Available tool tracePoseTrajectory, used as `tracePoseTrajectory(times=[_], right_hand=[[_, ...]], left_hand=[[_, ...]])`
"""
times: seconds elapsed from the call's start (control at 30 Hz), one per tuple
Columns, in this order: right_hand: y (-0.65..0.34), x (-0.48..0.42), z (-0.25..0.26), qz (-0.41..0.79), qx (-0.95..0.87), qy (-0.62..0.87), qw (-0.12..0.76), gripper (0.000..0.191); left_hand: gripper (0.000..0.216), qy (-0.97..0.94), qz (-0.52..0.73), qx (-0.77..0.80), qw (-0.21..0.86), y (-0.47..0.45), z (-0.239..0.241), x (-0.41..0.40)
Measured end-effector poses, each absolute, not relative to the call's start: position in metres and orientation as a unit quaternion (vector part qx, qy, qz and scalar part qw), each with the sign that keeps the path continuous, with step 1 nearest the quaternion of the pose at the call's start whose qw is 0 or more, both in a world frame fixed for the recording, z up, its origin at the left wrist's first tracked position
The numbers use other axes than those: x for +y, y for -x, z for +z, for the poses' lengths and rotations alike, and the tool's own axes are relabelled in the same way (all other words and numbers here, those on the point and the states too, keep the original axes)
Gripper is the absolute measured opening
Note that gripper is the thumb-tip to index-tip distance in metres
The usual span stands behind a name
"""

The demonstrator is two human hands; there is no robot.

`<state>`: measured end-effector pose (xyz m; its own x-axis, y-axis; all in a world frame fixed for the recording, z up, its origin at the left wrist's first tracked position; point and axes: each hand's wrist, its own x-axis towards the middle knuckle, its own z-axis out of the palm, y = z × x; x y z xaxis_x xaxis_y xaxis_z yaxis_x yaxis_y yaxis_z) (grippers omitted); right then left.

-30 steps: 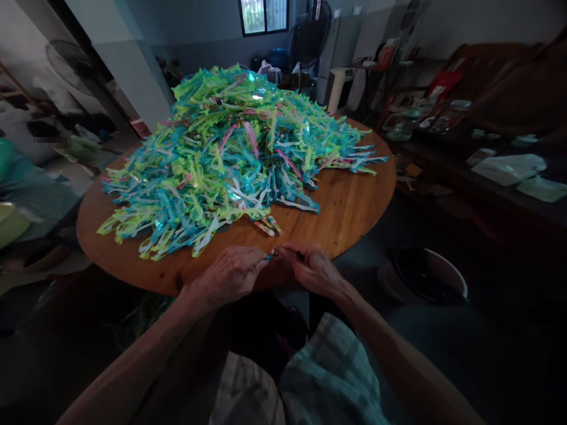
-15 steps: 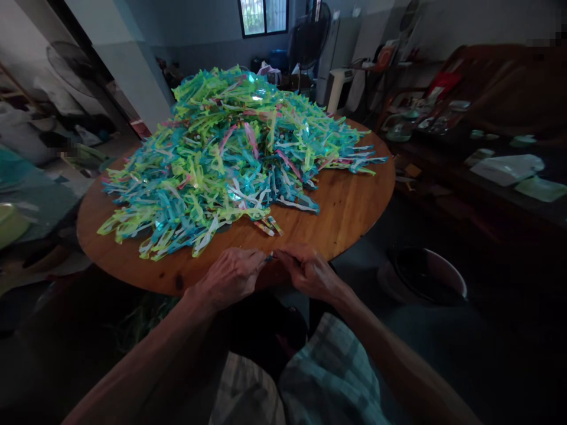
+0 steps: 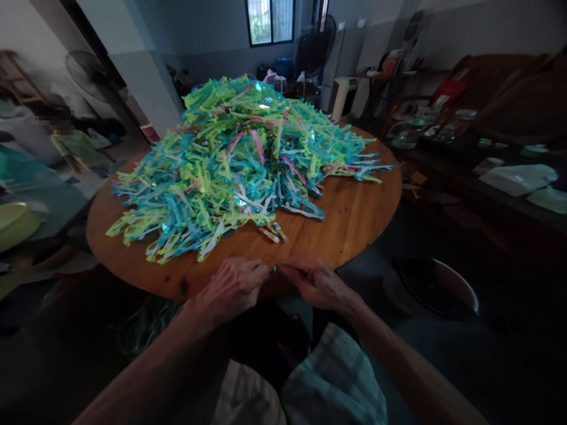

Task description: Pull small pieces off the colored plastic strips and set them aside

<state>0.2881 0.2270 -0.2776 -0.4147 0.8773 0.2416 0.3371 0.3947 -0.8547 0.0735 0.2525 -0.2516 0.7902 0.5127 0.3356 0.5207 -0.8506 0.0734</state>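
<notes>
A big heap of blue, green, white and pink plastic strips (image 3: 239, 159) covers most of a round wooden table (image 3: 354, 212). My left hand (image 3: 233, 286) and my right hand (image 3: 316, 284) meet at the table's near edge, both with fingers pinched together. Between their fingertips sits a tiny bluish piece (image 3: 272, 270), too small to name. A few short coloured pieces (image 3: 274, 232) lie on the wood just beyond my hands, at the foot of the heap.
A dark round basin (image 3: 432, 286) stands on the floor right of the table. A low dark table (image 3: 509, 195) with bags and dishes runs along the right. A standing fan (image 3: 314, 50) is behind the heap, and green and yellow bowls (image 3: 13, 215) lie at the far left.
My hands have stayed pinched together at the table edge. The view has shifted so the table and hands sit slightly lower and further right in the picture.
</notes>
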Motion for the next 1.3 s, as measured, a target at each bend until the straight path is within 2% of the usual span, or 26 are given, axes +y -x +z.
tracePoseTrajectory(times=[0.1,0.2,0.3,0.37,0.43,0.6,0.73,0.9,1.07,1.2,1.3], right_hand=[[-0.287,0.238,-0.273,0.354,-0.737,0.427,0.386,0.043],[-0.284,0.261,-0.277,0.195,-0.743,0.499,0.401,0.036],[-0.279,0.284,-0.288,0.063,-0.766,0.548,0.330,0.027],[-0.276,0.295,-0.292,0.034,-0.778,0.563,0.277,0.026],[-0.273,0.301,-0.294,0.024,-0.784,0.572,0.242,0.026],[-0.270,0.307,-0.295,0.015,-0.783,0.579,0.228,0.027],[-0.274,0.305,-0.298,0.025,-0.769,0.581,0.265,0.031],[-0.277,0.299,-0.293,0.024,-0.778,0.590,0.215,0.030],[-0.275,0.284,-0.290,0.027,-0.760,0.614,0.210,0.030],[-0.270,0.258,-0.297,0.061,-0.769,0.577,0.269,0.032],[-0.265,0.242,-0.301,0.062,-0.799,0.546,0.245,0.033]], left_hand=[[0.025,0.929,-0.155,-0.336,0.021,-0.050,-0.234,0.230],[0.016,0.889,-0.174,-0.420,0.042,0.014,-0.230,0.199],[0.027,0.802,-0.163,-0.571,0.062,0.104,-0.238,0.172],[0.028,0.720,-0.135,-0.669,0.127,0.150,-0.245,0.165],[0.032,0.686,-0.127,-0.700,0.153,0.165,-0.248,0.170],[0.033,0.756,-0.189,-0.618,0.100,0.086,-0.244,0.223],[0.026,0.779,-0.147,-0.607,0.063,0.017,-0.248,0.271],[0.011,0.769,-0.116,-0.619,0.112,-0.009,-0.256,0.284],[0.012,0.759,-0.120,-0.622,0.151,-0.025,-0.248,0.263],[0.019,0.750,-0.102,-0.650,0.070,-0.045,-0.250,0.250],[0.021,0.763,-0.120,-0.636,-0.008,-0.045,-0.256,0.246]])
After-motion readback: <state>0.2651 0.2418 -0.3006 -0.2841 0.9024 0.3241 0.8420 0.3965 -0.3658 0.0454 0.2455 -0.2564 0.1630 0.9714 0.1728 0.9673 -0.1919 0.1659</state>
